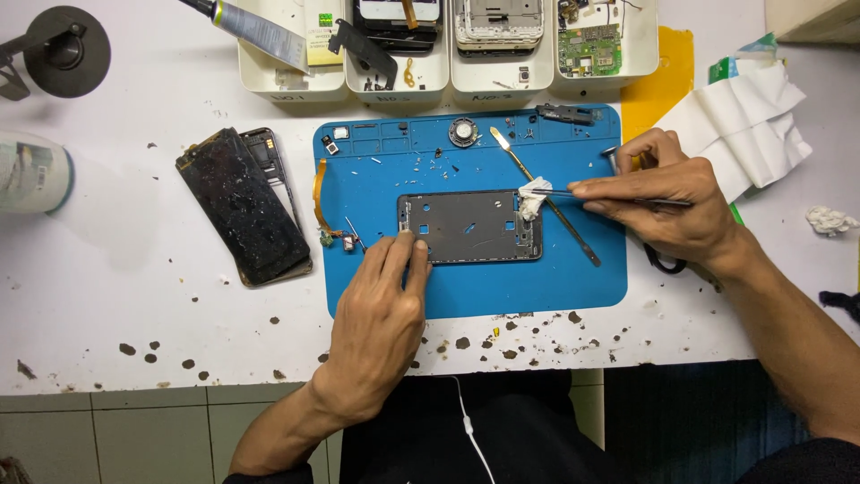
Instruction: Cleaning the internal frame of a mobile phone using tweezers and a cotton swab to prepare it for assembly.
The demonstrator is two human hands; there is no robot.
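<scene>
Phone frame (472,227): stripped, pinned at its near-left corner by left hand (383,300). Right hand (667,195) grip closed on tweezers (618,197); white wad (534,197) at their tip mid-wipe, cleaning seemingly unfinished

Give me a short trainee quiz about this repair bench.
1. True or false: the left hand presses on the phone frame.
2. What do the tweezers in the right hand grip? A) white wad B) screw C) cable
3. What colour is the mat under the frame?

Key: 1 true. 2 A, the white wad at the frame's right end. 3 blue.
</scene>
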